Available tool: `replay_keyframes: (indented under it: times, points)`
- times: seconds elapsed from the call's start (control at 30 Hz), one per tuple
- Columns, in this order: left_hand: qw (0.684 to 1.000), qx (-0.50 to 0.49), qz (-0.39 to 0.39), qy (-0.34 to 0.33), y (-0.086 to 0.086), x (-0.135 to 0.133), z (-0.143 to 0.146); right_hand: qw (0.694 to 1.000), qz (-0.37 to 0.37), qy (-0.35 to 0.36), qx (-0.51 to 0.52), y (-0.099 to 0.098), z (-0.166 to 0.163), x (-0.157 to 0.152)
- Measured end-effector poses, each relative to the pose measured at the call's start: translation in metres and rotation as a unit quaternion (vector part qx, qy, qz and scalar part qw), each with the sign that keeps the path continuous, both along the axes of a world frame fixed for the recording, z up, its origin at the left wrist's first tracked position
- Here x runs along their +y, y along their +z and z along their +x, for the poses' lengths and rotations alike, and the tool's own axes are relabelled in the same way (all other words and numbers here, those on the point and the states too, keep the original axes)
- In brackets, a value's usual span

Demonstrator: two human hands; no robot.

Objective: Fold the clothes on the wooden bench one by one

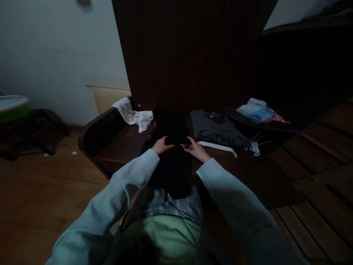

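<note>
A black garment point(173, 169) with pink markings lies lengthwise over the dark wooden bench, its near end hanging over the front edge toward my lap. My left hand point(160, 145) rests on its left side, thumb and forefinger spread apart. On the right side, my right hand point(196, 149) touches the cloth beside a pink print, thumb and forefinger also apart. The other fingers of both hands are hard to make out in the dim light. To the right lies a folded dark grey T-shirt point(216, 129) with black lettering.
A crumpled white cloth point(135, 116) drapes by the bench's left armrest point(93, 127). A white strip point(217, 146) lies before the T-shirt. At right, a plastic bag point(256, 111) sits on a dark surface. A green tub point(13, 108) stands on a stool at far left.
</note>
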State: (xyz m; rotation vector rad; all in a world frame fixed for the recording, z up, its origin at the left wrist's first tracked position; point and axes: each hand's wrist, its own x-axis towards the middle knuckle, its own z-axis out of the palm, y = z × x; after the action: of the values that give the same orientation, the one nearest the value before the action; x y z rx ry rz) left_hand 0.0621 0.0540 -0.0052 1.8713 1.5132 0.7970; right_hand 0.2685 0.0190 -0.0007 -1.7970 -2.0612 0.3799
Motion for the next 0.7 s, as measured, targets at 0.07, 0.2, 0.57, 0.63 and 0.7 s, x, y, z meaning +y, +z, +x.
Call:
replay_keyframes:
  times: [0.07, 0.2, 0.57, 0.63, 0.7]
  points:
    - [0.994, 0.079, 0.08, 0.012, 0.007, -0.008, -0.006, 0.998, 0.004, 0.002, -0.068, 0.013, -0.001, -0.004]
    - [0.959, 0.178, 0.204, -0.087, 0.005, -0.02, -0.01, 0.994, 0.036, 0.044, -0.095, 0.034, -0.02, 0.007]
    - [0.936, 0.276, 0.148, -0.162, -0.01, -0.026, -0.012, 0.998, -0.004, 0.062, -0.033, 0.013, -0.067, 0.068]
    - [0.937, 0.274, 0.144, -0.162, -0.011, -0.027, -0.01, 0.998, -0.029, 0.049, 0.003, 0.017, -0.072, 0.076]
    - [0.94, 0.267, 0.141, -0.16, -0.013, -0.031, -0.008, 0.996, -0.052, 0.053, 0.049, 0.02, -0.078, 0.083]
